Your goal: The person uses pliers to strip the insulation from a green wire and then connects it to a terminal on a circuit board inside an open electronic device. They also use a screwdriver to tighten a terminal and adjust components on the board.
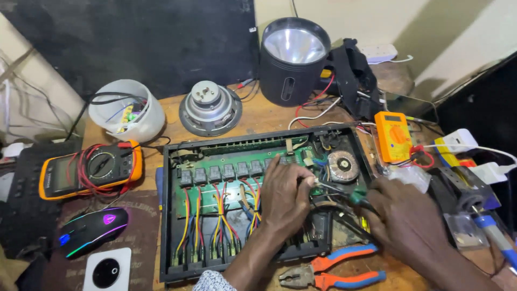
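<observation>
An open black metal chassis [167,215] lies on the wooden bench, showing a green circuit board [231,188] with a row of black relays, bundles of red, yellow and blue wires, and a round toroidal transformer [343,165]. My left hand [283,196] rests inside the chassis, its fingers pinching something small near the board's right end. My right hand [409,223] holds a green-handled screwdriver [353,195] whose metal tip points left toward my left fingertips.
Pliers [334,272] with orange and blue grips lie in front of the chassis. Orange multimeters [89,168] [394,136] sit on either side. A lit computer mouse [92,230], a loudspeaker driver [210,108], a white tub [128,110], a big torch [293,59] and a soldering iron [498,240] ring the bench.
</observation>
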